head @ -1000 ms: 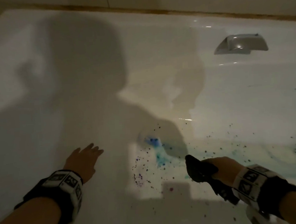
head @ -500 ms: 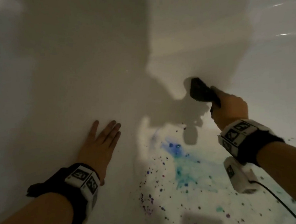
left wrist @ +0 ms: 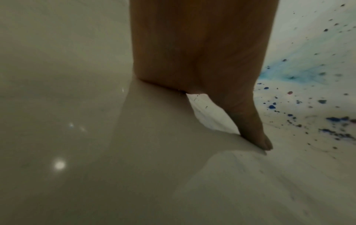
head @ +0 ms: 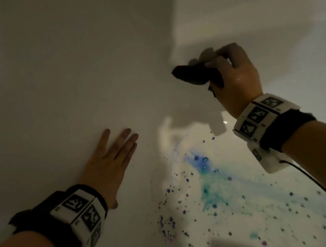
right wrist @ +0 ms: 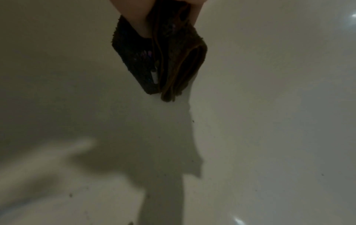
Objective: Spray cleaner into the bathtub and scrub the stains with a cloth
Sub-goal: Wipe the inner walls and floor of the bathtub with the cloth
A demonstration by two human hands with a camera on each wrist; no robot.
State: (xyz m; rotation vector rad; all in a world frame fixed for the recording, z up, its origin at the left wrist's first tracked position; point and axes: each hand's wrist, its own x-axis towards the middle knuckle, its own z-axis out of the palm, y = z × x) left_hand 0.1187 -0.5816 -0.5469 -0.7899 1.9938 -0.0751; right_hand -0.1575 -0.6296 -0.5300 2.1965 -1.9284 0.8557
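I look down into a white bathtub (head: 58, 72). Blue, teal and purple stains (head: 206, 180) spread over its floor at lower right, seen also in the left wrist view as stains (left wrist: 300, 73). My right hand (head: 232, 74) grips a folded dark cloth (head: 193, 74) and holds it above and beyond the stains, near the tub's sloped wall. In the right wrist view the cloth (right wrist: 165, 60) hangs from my fingers over bare white surface. My left hand (head: 110, 161) lies flat with straight fingers on the tub floor, left of the stains.
The tub wall (head: 266, 10) rises at the top right, with shadows of my arms across the floor. A black cable (head: 317, 186) trails from the right wrist camera over the stained area. No spray bottle is in view.
My right hand has carried the cloth up and away from the stained floor toward the tub wall. The left hand has settled flat on the floor, and my view has tilted down.
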